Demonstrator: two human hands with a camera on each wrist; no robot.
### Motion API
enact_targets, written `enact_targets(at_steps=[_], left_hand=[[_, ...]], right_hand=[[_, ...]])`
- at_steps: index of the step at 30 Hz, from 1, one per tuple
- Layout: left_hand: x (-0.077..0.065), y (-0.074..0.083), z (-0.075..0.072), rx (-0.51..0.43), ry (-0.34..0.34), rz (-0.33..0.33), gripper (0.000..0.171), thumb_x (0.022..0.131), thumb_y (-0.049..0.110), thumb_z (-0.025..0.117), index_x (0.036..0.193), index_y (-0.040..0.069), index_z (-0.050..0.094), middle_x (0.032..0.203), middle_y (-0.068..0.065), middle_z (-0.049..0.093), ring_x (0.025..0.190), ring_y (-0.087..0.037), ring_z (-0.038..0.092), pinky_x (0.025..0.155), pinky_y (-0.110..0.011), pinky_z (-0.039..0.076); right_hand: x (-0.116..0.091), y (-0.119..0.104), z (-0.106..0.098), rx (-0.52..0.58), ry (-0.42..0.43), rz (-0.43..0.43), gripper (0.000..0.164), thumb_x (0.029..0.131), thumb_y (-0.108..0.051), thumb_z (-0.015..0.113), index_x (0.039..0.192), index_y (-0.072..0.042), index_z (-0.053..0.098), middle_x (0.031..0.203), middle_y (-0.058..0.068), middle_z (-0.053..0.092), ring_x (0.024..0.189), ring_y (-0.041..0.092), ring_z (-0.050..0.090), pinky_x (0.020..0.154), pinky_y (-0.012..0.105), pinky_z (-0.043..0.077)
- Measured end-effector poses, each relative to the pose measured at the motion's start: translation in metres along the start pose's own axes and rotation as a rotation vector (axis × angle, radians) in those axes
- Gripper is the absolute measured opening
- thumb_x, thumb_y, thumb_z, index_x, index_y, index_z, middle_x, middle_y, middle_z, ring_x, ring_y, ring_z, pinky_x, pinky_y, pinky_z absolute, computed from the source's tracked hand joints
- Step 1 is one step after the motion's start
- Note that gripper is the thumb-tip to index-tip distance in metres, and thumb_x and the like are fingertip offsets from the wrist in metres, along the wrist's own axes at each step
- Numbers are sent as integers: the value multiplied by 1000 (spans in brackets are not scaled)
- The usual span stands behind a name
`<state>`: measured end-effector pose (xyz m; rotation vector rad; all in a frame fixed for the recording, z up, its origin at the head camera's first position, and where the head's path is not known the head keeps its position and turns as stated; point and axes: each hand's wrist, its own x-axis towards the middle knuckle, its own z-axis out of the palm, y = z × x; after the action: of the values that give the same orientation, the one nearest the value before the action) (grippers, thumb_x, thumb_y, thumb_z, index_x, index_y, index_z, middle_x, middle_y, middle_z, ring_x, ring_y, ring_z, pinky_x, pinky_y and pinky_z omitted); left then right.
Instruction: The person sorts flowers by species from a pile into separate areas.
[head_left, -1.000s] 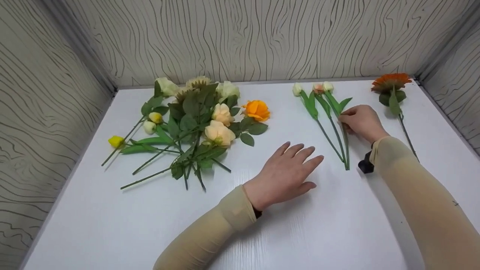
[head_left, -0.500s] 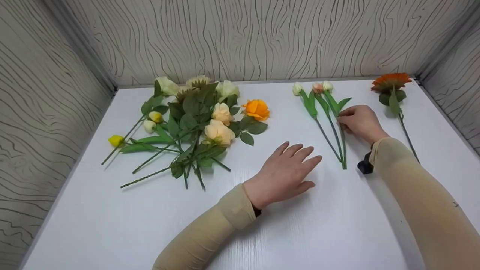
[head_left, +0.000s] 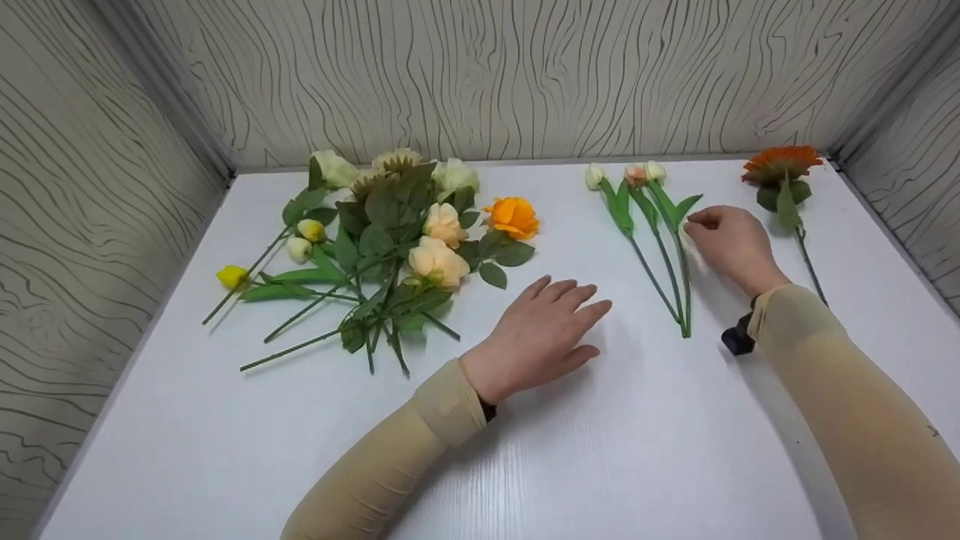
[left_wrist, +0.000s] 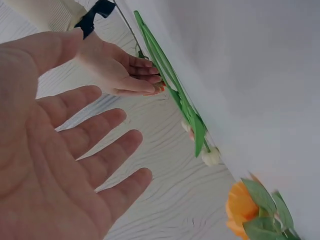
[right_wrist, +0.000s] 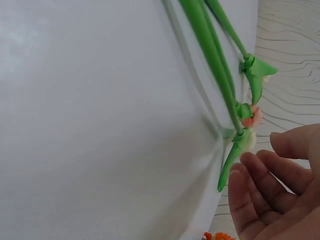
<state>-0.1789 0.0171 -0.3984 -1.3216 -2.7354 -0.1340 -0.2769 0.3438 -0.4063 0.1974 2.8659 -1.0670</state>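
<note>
Three artificial tulips lie side by side on the white table [head_left: 600, 465], their stem ends meeting: a white tulip [head_left: 595, 177] on the left, a pink tulip [head_left: 634, 176] in the middle and another white tulip [head_left: 655, 172] on the right. My right hand [head_left: 735, 244] is just right of the rightmost stem. In the right wrist view its fingers [right_wrist: 240, 195] are loosely bent with a gap to the thumb, and nothing is held. Palm down, my left hand [head_left: 536, 337] hovers over the table between the tulips and the flower pile, fingers spread and holding nothing.
A pile of artificial flowers lies at the left, with peach roses [head_left: 439, 262], an orange rose [head_left: 514, 217], yellow tulips [head_left: 232, 277] and leafy stems. An orange-red flower [head_left: 782, 165] lies at the far right. Patterned panels [head_left: 480, 82] stand behind and beside the table.
My right hand has let go of the rightmost tulip's stem and moved slightly right. That tulip's stem shifted a little left. My left hand has drawn back toward the left.
</note>
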Motion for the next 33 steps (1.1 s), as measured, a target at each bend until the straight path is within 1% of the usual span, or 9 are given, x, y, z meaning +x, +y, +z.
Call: enact_targets(at_steps=[3,5,7,10,15,19,22,26,33], left_hand=[[-18,-25,-8,0,48,-54,57,102,40,63,152,17,49,153,-7,49,139,-27,46,119,-47,31],[-36,-47,-14,-10,105,-104,55,102,36,65,150,15,52,151,-8,52,138,-28,48,117,-47,34],[-60,-70,-21,-41,156,-171,53,100,32,68,148,13,53,149,-10,53,136,-29,50,115,-47,37],[-102,-105,-28,-80,203,-283,51,100,28,69,146,11,56,144,-11,57,132,-31,52,110,-49,42],[-174,-148,-29,-65,168,-454,35,98,18,69,131,5,67,125,-15,66,117,-36,60,99,-54,50],[-216,-165,-25,-46,106,-533,23,94,11,73,114,1,74,109,-15,70,104,-37,64,87,-54,53],[-232,-170,-23,-45,65,-565,19,91,10,77,107,1,76,102,-14,71,97,-36,65,81,-54,55],[-239,-172,-21,-60,45,-575,16,88,6,79,104,3,77,98,-12,71,92,-34,67,76,-51,56],[-239,-167,-22,-115,25,-589,11,88,0,77,96,8,79,91,-4,71,88,-27,68,77,-47,57]], right_hand=[[-10,-10,6,-1,55,-81,51,107,-38,51,140,0,57,135,23,57,119,38,51,101,57,44],[-19,-20,13,1,79,-145,49,106,-37,52,139,-1,59,132,20,59,117,36,53,98,54,45],[-27,-31,22,-16,88,-213,46,106,-35,54,138,-3,60,132,18,60,119,35,54,97,54,46],[-39,-50,39,-59,61,-306,45,106,-34,56,140,-5,60,137,16,59,127,36,51,103,58,42],[-60,-86,74,-164,-27,-496,45,104,-31,63,142,-7,59,142,14,57,134,35,46,110,58,37],[-80,-117,99,-269,-116,-683,48,101,-32,68,141,-8,60,141,11,59,133,33,49,111,55,39],[-94,-139,115,-312,-180,-792,47,101,-34,68,141,-10,61,139,9,61,131,30,53,110,51,42],[-106,-157,130,-296,-231,-873,43,102,-32,67,138,-10,64,135,6,65,126,27,58,108,46,45],[-108,-156,138,-243,-217,-888,36,102,-30,66,131,-9,69,127,4,69,122,25,60,104,44,48]])
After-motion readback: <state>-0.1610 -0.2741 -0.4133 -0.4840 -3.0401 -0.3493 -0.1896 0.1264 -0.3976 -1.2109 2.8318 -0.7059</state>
